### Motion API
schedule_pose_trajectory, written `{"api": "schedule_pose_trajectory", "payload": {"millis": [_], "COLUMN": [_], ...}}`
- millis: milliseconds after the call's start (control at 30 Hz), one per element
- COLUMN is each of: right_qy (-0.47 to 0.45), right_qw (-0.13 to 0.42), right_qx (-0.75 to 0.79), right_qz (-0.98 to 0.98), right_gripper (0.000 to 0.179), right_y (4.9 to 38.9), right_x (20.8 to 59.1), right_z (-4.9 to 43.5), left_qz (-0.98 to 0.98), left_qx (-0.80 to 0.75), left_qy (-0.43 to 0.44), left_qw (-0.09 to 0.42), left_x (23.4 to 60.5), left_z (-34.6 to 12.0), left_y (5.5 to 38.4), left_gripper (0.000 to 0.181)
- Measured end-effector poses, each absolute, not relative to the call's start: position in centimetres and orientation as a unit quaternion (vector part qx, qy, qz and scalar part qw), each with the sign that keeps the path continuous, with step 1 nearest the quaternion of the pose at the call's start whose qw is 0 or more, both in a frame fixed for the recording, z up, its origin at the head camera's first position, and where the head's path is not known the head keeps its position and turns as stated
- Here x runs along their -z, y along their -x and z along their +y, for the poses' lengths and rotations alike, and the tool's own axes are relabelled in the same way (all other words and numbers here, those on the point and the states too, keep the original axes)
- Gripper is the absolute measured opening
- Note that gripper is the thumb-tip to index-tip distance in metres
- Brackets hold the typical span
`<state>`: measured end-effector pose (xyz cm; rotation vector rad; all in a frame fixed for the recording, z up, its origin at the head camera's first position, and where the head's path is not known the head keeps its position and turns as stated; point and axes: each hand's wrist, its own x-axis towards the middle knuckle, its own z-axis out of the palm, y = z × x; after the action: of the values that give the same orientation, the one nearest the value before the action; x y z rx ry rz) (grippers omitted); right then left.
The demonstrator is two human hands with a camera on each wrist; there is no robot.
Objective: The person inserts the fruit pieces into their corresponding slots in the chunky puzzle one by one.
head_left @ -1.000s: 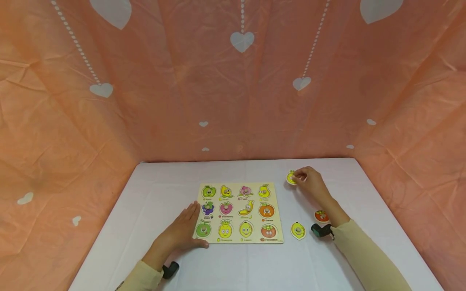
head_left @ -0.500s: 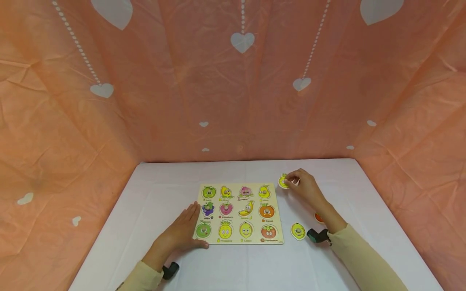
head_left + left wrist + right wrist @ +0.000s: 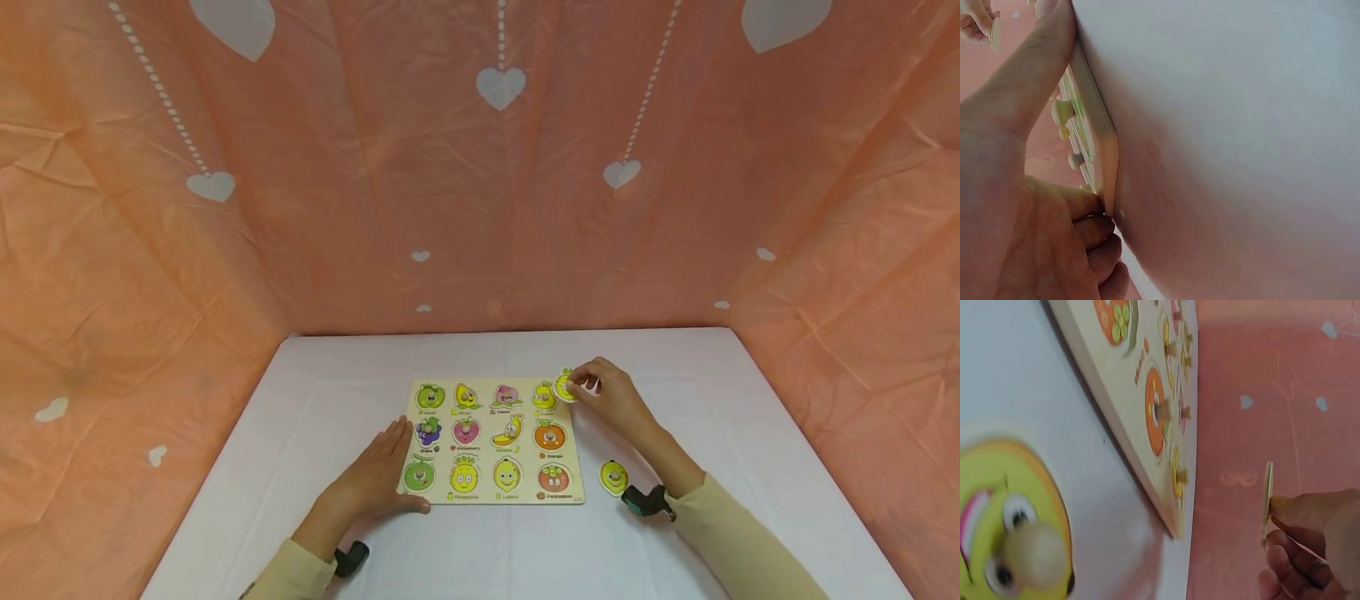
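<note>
A wooden fruit peg puzzle board (image 3: 529, 477) lies on the white table. My left hand (image 3: 378, 468) rests against its left edge, fingers straight and thumb by the near left corner. In the left wrist view the fingertips touch the board's edge (image 3: 1105, 150). My right hand (image 3: 618, 398) pinches a yellow pineapple puzzle piece (image 3: 564, 386) between thumb and fingers. That piece overlaps the board's far right corner in the head view; seen edge-on in the right wrist view, the held piece (image 3: 1267, 497) is raised in the air.
A lemon puzzle piece (image 3: 614, 477) with a round knob lies to the right of the board, close to the right wrist camera (image 3: 647, 501). Knobbed pieces such as the orange (image 3: 550, 435) sit in the board. Pink cloth (image 3: 495, 208) surrounds the table.
My right hand has moved left and a little nearer, bringing the pineapple piece to the board's far right corner. The right arm now covers the persimmon piece. My left hand stayed still.
</note>
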<state>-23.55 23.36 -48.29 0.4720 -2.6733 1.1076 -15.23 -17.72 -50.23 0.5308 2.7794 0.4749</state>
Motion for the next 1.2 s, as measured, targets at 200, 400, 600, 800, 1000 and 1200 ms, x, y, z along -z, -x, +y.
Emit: {"api": "schedule_pose_trajectory", "payload": {"millis": [200,400,600,800,1000,1200], "right_qy": [-0.169,-0.187,-0.208,-0.222,-0.248,-0.260], "right_qw": [0.084,0.079,0.060,0.048,0.035,0.023], "right_qx": [-0.379,-0.385,-0.390,-0.394,-0.385,-0.380], "right_qz": [-0.906,-0.900,-0.895,-0.891,-0.888,-0.888], "right_gripper": [0.012,0.009,0.007,0.007,0.006,0.007], "right_y": [22.6,21.9,21.3,20.8,20.1,19.6], "right_x": [48.5,48.6,48.5,48.8,49.0,49.2], "right_z": [22.1,21.1,20.1,18.9,17.8,16.6], "left_qz": [0.960,0.959,0.959,0.959,0.959,0.959], "left_qx": [-0.168,-0.173,-0.172,-0.172,-0.173,-0.174], "left_qy": [-0.183,-0.184,-0.183,-0.182,-0.181,-0.180], "left_qw": [0.133,0.132,0.133,0.133,0.134,0.132], "left_x": [50.4,50.3,50.1,50.1,50.0,49.9], "left_z": [-17.8,-17.7,-17.6,-17.7,-17.6,-17.6], "left_y": [15.2,15.2,15.1,15.1,15.0,15.0], "left_gripper": [0.136,0.136,0.135,0.135,0.134,0.134]}}
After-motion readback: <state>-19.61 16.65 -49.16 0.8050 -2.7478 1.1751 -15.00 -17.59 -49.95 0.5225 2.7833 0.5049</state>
